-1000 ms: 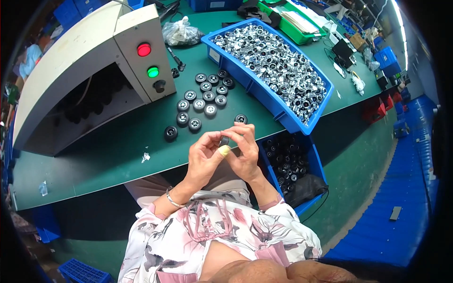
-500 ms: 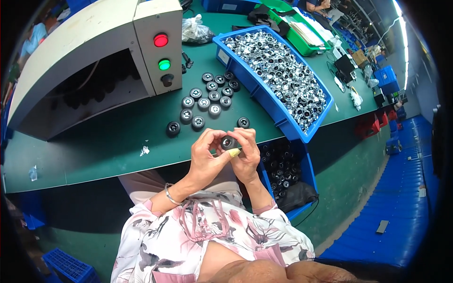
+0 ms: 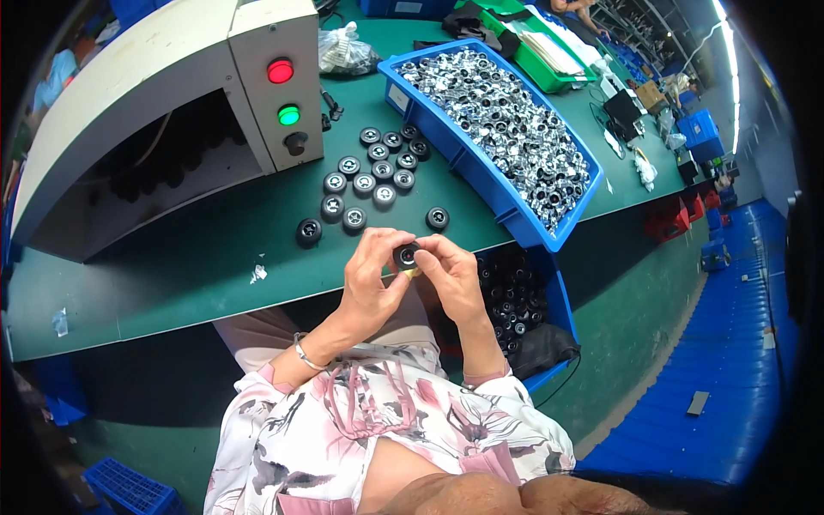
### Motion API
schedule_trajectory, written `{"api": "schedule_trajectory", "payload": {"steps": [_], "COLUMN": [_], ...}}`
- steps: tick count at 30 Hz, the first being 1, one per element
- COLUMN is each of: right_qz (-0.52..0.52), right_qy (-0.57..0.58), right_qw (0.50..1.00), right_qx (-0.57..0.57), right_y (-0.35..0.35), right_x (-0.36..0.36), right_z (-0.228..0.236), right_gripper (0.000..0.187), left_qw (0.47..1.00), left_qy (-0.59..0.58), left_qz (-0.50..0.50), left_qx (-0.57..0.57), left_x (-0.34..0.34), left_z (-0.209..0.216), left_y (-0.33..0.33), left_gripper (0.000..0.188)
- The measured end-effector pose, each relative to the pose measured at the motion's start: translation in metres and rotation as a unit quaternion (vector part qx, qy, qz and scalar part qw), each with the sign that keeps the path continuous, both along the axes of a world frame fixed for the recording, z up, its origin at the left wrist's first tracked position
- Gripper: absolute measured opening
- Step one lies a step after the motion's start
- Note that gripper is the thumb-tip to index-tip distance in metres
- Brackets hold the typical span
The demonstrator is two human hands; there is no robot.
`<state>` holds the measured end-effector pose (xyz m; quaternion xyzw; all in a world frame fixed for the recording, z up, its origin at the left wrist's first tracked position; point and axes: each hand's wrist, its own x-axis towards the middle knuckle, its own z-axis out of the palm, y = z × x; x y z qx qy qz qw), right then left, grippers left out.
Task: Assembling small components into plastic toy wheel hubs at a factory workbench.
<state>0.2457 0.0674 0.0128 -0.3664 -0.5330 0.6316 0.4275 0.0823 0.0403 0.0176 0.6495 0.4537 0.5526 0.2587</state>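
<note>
A small black wheel (image 3: pixel 407 256) with a ring-shaped centre is held between my two hands, just in front of the table edge. My left hand (image 3: pixel 371 279) grips it from the left, with a yellow covering showing at the thumb tip under the wheel. From the right, my right hand (image 3: pixel 455 279) pinches the same wheel, its thumb by the wheel's face. A single black wheel (image 3: pixel 438 219) lies on the green table just beyond my hands. Several more black wheels (image 3: pixel 364 184) with silvery centres lie in a loose group farther off to the left.
A pale machine (image 3: pixel 275 129) with red and green lights stands at left. A blue bin (image 3: pixel 487 184) of shiny clear-and-black parts sits at right. Below the edge, another blue bin (image 3: pixel 560 296) holds dark wheels. Farther back are a plastic bag (image 3: pixel 348 53) and a green tray (image 3: pixel 549 81).
My right thumb has come up toward the wheel's face, and the right hand has turned. The wheel's face is tilted differently. The whole view has shifted slightly.
</note>
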Motion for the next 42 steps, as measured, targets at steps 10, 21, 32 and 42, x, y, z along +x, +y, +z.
{"api": "schedule_trajectory", "payload": {"steps": [10, 21, 32, 42], "right_qz": [-0.041, -0.051, 0.003, -0.064], "right_qy": [0.043, -0.049, -0.183, -0.209], "right_qw": [0.998, 0.996, 0.916, 0.881], "right_qx": [0.010, 0.055, 0.357, 0.420], "right_y": [-0.007, -0.005, 0.015, 0.010], "right_x": [-0.013, -0.017, -0.002, -0.007], "right_z": [-0.007, -0.010, 0.007, 0.006], "right_gripper": [0.016, 0.019, 0.045, 0.049], "left_qw": [0.899, 0.905, 0.803, 0.782], "left_qy": [-0.359, -0.333, -0.448, -0.484], "left_qz": [-0.107, -0.126, -0.211, -0.235], "left_qx": [-0.227, -0.231, -0.333, -0.315], "left_x": [-0.005, -0.015, -0.018, -0.009], "left_z": [-0.017, -0.026, -0.012, -0.020], "left_y": [-0.012, -0.010, -0.004, -0.005], "left_gripper": [0.023, 0.029, 0.033, 0.043]}}
